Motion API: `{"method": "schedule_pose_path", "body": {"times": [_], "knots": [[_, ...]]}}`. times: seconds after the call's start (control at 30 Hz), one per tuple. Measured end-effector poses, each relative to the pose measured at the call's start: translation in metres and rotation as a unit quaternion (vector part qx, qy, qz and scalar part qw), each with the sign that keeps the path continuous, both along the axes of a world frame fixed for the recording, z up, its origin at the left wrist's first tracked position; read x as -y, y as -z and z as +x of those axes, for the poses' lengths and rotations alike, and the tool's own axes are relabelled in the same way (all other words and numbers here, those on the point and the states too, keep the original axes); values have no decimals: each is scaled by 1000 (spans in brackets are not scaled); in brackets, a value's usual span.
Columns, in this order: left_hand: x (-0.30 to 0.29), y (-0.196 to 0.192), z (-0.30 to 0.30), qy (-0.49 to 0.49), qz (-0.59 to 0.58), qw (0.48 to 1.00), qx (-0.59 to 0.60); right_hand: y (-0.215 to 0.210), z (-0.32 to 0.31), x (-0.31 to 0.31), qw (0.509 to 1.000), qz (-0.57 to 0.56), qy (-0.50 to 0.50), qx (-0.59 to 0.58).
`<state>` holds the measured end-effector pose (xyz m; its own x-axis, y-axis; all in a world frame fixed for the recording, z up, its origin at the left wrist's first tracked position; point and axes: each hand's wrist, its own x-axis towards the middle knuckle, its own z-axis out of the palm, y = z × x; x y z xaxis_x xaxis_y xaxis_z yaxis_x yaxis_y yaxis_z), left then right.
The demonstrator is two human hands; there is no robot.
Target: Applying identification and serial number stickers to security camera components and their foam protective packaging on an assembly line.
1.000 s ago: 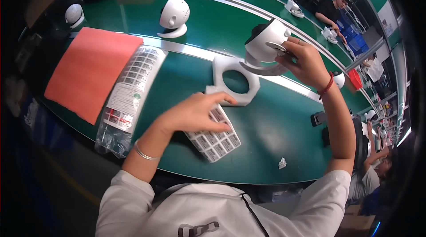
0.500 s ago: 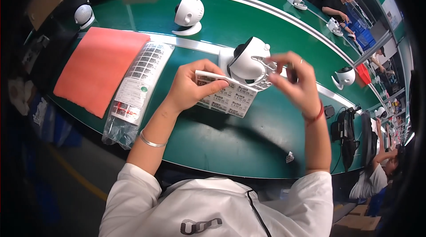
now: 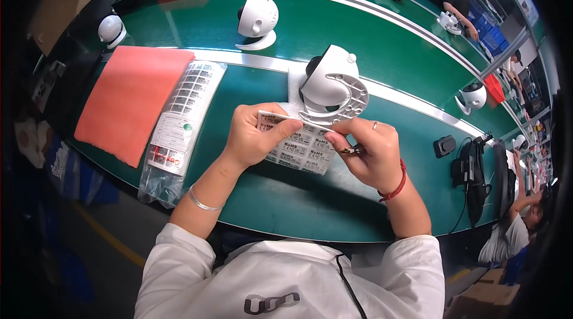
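My left hand (image 3: 258, 135) pinches the left end of a sheet of small printed labels (image 3: 298, 146), its thumb on the front. Closed on the right end of that sheet is my right hand (image 3: 371, 150). A small dark metallic item (image 3: 352, 149) shows by its fingers; its kind I cannot make out. Just beyond the sheet lies a white round-headed camera (image 3: 331, 83), tipped over so the ribbed underside of its base (image 3: 356, 97) shows. Under it is a white foam pad (image 3: 293, 85). My fingers and the sheet hide the camera's near edge.
To the left lie an orange foam sheet (image 3: 134, 101) and a plastic-bagged stack of label sheets (image 3: 188, 110). More white cameras (image 3: 258, 17) stand along the green line. A black device with a cable (image 3: 468, 169) sits at right. People (image 3: 459, 5) work farther off.
My right hand has come down from beside the camera's base to the right end of the label sheet. The sheet has shifted slightly lower, and more of the base's underside shows.
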<state>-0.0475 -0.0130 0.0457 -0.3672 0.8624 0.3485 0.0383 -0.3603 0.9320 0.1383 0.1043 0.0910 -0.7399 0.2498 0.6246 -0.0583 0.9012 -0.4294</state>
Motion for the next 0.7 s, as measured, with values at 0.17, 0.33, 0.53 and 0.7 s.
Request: {"method": "schedule_pose_path", "body": {"times": [0.17,0.33,0.53,0.7], "knots": [[-6,-4,9,19,-10,999,34,-1,0,4,999,-48,16,-13],[-7,0,7,4,-5,999,-45,3,1,5,993,-118,21,-6],[-5,-1,3,-7,-5,998,-70,19,16,-11,967,-234,20,-100],[-6,-12,3,10,-31,997,-72,69,47,-30,957,-252,125,-64]]}}
